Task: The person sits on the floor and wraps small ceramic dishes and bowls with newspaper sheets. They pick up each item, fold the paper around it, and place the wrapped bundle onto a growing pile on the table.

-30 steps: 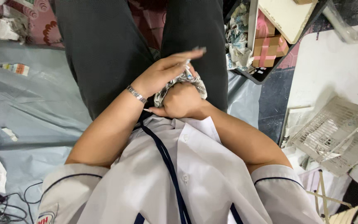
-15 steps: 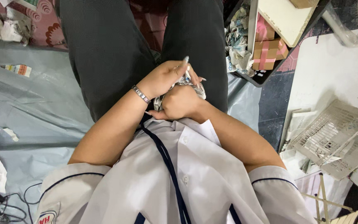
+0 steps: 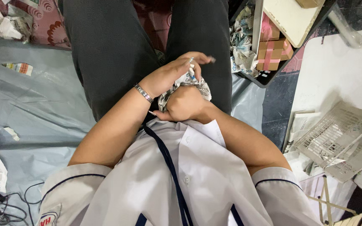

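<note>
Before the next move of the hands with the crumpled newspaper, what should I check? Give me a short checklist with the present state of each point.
1. Right hand closed around the crumpled newspaper: ok, fingers wrap it from below.
2. Left hand on the paper: ok, it lies over the top, fingertips past the wad.
3. Both hands over the lap, on the dark trousers: ok.
4. What is inside the paper: cannot tell, it is covered.
5. Bracelet free of the paper: ok, it sits on the left wrist, apart.
6. Tray with pink-taped boxes beside the right leg: ok, untouched.
</note>
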